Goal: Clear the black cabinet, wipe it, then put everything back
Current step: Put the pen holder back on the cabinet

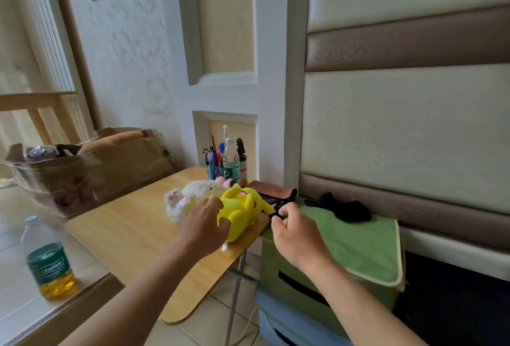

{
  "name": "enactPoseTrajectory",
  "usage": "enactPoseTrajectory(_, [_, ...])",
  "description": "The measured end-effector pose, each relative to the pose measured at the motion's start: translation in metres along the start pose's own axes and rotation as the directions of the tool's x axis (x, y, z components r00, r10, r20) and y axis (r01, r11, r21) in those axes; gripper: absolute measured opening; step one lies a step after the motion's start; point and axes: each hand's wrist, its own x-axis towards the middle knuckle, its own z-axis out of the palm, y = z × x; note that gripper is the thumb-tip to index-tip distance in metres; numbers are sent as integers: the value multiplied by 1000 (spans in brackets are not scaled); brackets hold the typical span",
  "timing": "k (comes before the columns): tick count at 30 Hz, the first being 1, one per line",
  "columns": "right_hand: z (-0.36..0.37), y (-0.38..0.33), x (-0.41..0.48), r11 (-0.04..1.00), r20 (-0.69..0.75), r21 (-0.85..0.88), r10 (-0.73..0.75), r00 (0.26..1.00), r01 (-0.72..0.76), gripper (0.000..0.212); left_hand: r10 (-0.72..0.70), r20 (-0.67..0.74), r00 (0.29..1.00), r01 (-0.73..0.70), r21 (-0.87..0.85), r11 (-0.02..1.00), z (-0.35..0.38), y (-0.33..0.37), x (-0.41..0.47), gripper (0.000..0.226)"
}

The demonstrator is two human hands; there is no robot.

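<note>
Both arms reach forward: the left hand [205, 225] curls its fingers round the yellow plush [242, 212] lying at the table [124, 229] edge, while the right hand [292, 228] pinches what seems a black strap [278, 207].

The 2 forearms reach forward, left grip [205, 224] and right grip [292, 231] near each other, fingers curled.
</note>
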Motion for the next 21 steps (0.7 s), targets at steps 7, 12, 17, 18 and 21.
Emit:
enactPoseTrajectory(7, [34, -16, 1, 999, 66, -35, 28, 997, -26, 21, -40, 40, 998, 41, -22, 999, -6, -38, 1, 35])
enactPoseTrajectory(12, [46, -28, 8, 999, 59, -43, 2, 998, 0, 10, -15, 17, 1000, 15, -39, 999, -12, -53, 7, 31])
enactPoseTrajectory(17, [51, -35, 11, 999, 36, -52, 2, 999, -1, 13, 11, 22, 1000, -10, -53, 999, -14, -60, 12, 29])
enactPoseTrajectory(18, [51, -34, 11, 999, 37, -51, 6, 999, -4, 14, 15, 24, 1000, -14, -52, 999, -14, -60, 12, 29])
enactPoseTrajectory(21, [50, -32, 9, 998, 45, -64, 12, 999, -9, 15, 30, 23, 999, -29, -52, 998, -14, -59, 14, 30])
